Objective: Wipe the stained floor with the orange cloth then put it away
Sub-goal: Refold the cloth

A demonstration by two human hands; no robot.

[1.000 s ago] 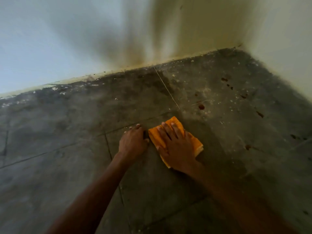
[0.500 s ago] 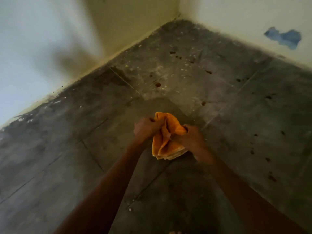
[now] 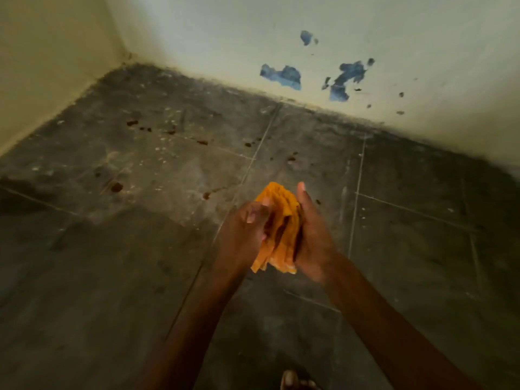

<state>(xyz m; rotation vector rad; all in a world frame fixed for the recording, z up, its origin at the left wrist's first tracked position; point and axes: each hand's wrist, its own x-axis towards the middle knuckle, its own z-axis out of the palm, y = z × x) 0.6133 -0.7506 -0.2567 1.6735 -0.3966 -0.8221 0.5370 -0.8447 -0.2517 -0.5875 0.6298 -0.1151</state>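
Above the dark floor (image 3: 118, 277), near the corner of the room, two hands hold the orange cloth (image 3: 281, 229) up in the air. The left hand (image 3: 247, 229) and the right hand (image 3: 312, 237) press in from each side, so the cloth is bunched and squeezed between them. It hangs down in folds and does not touch the floor.

Small dark red spots (image 3: 116, 187) lie on the tiles farther away, toward the wall (image 3: 422, 38). So the floor does not look all clean. I think the person is folding or bunching the cloth. It is hard to say if more wiping comes next or if the cloth gets put away. If more wiping, the cloth must go down flat on those spots.

Blue patches (image 3: 281, 76) show where paint has come off the wall. No words or labels can be read anywhere.
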